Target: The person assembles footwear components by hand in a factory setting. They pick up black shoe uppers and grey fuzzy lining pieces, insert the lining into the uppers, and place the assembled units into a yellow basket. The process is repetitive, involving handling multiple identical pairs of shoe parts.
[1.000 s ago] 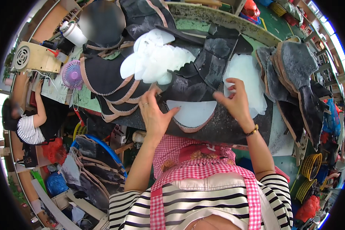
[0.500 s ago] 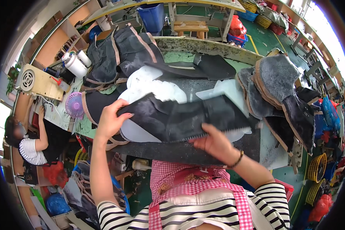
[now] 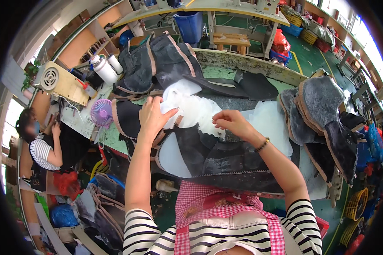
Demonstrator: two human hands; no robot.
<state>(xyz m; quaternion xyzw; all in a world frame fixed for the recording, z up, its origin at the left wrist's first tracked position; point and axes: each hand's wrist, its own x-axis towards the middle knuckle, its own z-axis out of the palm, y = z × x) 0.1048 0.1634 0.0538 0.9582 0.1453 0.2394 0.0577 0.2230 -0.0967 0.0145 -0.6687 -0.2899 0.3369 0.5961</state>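
Note:
Black panels with toothed lower edges lie along the near side of the table in front of me, a pale grey rounded piece at their left. Beyond them is a loose heap of thin white sheets. My left hand is over the heap's left part, thumb and fingers apart, the thumb against the white material. At the heap's right edge my right hand hovers with loosely bent fingers and nothing visible in them. A small tan strip rests on the white sheets.
Dark fuzzy panels with tan edging are stacked at the right and far left. A purple fan, a white bottle and a beige machine stand left, near a seated person. A raised ledge bounds the table's back.
The black panel that both hands held up now lies on the near side of the table, released. Both hands have moved farther away to the white sheets. The whole view has shifted.

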